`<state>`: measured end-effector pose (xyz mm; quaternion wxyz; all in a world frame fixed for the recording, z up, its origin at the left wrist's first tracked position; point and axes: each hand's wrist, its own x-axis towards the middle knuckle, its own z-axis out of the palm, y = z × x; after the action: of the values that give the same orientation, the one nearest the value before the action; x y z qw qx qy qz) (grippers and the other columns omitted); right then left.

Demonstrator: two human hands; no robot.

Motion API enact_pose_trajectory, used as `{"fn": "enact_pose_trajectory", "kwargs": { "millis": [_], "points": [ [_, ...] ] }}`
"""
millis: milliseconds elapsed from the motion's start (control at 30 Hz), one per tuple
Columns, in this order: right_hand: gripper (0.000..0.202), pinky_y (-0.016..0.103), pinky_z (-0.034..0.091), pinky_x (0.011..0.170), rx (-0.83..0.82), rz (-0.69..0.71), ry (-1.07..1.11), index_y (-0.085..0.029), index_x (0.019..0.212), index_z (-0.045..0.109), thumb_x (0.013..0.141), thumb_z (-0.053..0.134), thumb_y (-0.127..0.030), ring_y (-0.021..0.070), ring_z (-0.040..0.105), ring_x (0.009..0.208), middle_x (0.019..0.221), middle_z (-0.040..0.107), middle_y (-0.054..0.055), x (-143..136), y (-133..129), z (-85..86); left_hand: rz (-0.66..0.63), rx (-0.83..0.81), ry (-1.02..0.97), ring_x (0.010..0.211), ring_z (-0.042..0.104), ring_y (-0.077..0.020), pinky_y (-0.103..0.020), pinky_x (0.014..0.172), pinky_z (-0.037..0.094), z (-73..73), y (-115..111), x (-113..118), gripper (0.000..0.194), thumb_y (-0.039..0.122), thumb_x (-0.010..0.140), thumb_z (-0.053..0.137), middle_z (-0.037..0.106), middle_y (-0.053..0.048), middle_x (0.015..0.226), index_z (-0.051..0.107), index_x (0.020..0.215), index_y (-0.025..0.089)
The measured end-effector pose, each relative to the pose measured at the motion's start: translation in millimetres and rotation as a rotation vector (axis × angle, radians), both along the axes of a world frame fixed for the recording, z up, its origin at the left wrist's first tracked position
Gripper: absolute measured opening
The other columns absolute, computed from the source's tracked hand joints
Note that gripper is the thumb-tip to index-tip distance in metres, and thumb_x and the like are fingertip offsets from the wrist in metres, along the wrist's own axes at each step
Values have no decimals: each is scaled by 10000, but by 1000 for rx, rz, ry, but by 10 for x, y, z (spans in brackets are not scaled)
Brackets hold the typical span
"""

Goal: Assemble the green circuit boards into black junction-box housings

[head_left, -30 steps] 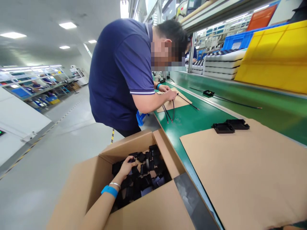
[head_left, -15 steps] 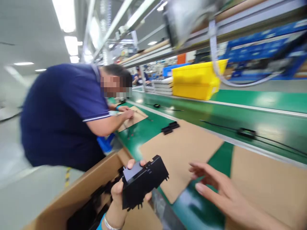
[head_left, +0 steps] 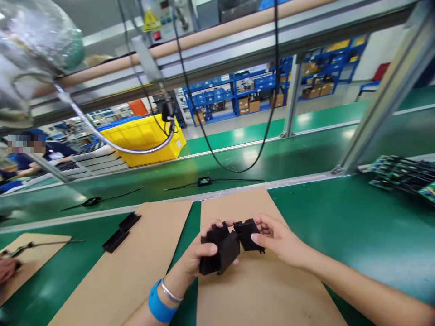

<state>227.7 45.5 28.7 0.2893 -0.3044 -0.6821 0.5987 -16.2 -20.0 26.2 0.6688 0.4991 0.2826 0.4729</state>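
Note:
Over the right-hand cardboard sheet (head_left: 258, 294), my left hand (head_left: 197, 253) grips black plastic housings (head_left: 229, 251), several pieces bunched together. My right hand (head_left: 275, 237) has thumb and fingers closed on one flat black plastic housing (head_left: 249, 235), which is beside the bunch; whether the two touch I cannot tell. A silver bangle (head_left: 171, 291) and a blue wristband (head_left: 159, 303) circle my left wrist. Two more black housings (head_left: 116, 240) lie on the left cardboard sheet (head_left: 136, 271).
Along the green bench (head_left: 312, 217) lie small circuit boards with black cables (head_left: 204, 181). A yellow bin (head_left: 146, 140) stands behind, and a stack of circuit boards (head_left: 404, 176) is at right. A black cable loop (head_left: 238, 170) hangs low. At left, another person's hand (head_left: 8, 267) is on cardboard.
The view has swung right, away from the co-worker and the carton. My left hand has brought the housings over the right-hand cardboard, and my right hand, open before, now grips one.

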Motion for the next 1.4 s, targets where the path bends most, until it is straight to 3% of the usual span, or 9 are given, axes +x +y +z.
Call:
{"fn": "enact_pose_trajectory", "kwargs": {
  "millis": [200, 300, 467, 567, 667, 833, 1100, 1200, 1400],
  "points": [
    [162, 329, 387, 725, 777, 63, -331, -202, 973, 563, 890, 448, -126, 191, 503, 839, 896, 575, 59, 656, -198, -211, -168, 523, 886, 1240, 495, -295, -458, 1125, 324, 137, 249, 372, 351, 78, 710, 681, 563, -76, 1250, 683, 1019, 244],
    [174, 341, 344, 670, 981, 182, -429, -216, 882, 586, 871, 448, -112, 190, 484, 760, 823, 578, 43, 667, -353, -329, -195, 617, 977, 1301, 461, -290, -479, 1188, 199, 116, 261, 390, 297, 173, 824, 650, 546, -77, 1310, 679, 1104, 265],
    [151, 372, 374, 726, 940, 295, -438, -211, 824, 594, 801, 675, -336, 216, 522, 818, 856, 607, 38, 461, -377, -285, 110, 160, 334, 1364, 384, -390, -571, 1051, 385, -38, 272, 94, 454, 434, 894, 606, 453, -123, 1460, 551, 1321, 290],
    [105, 370, 404, 754, 904, 150, -244, -206, 943, 618, 857, 576, -249, 214, 528, 849, 930, 611, 67, 239, -273, -126, 158, -118, -144, 1355, 408, -386, -611, 957, 447, -113, 271, -31, 482, 508, 955, 446, 423, -107, 1498, 412, 1411, 354],
    [196, 343, 446, 774, 656, -83, -127, -210, 1073, 595, 891, 531, -241, 200, 562, 892, 1027, 622, 78, -125, -149, 30, 156, -188, -253, 1385, 373, -362, -593, 1059, 362, -145, 265, -2, 528, 450, 940, 497, 411, -113, 1510, 385, 1438, 315],
    [307, 272, 489, 646, 308, -61, -149, -183, 1068, 598, 799, 671, -310, 166, 625, 765, 953, 687, 41, -629, 194, 60, 242, -150, -161, 1376, 389, -334, -486, 1128, 328, -107, 284, 94, 621, 363, 880, 624, 397, -83, 1523, 388, 1449, 286],
    [235, 419, 421, 895, 669, 38, -247, -181, 997, 701, 820, 555, -130, 249, 537, 987, 948, 625, 98, -464, 644, -120, 552, -147, 462, 1073, 613, -291, -370, 731, 558, -169, 483, -194, 646, 631, 894, 459, 491, -194, 1361, 422, 1352, 177],
    [203, 399, 432, 889, 763, 258, -303, -190, 963, 737, 783, 693, -275, 254, 557, 968, 922, 631, 94, -602, 590, -229, 668, -141, 625, 1141, 564, -303, -414, 843, 526, -318, 733, -250, 620, 607, 893, 493, 466, -199, 1339, 411, 1321, 165],
    [713, 375, 456, 871, 848, 529, -425, -181, 1113, 693, 612, 737, -687, 278, 593, 985, 1004, 665, 99, -367, 433, -139, 629, 82, 872, 1351, 386, -341, -511, 1149, 237, -420, 875, -117, 663, 532, 779, 658, 412, -181, 1408, 439, 1283, 160]
  ]
}}
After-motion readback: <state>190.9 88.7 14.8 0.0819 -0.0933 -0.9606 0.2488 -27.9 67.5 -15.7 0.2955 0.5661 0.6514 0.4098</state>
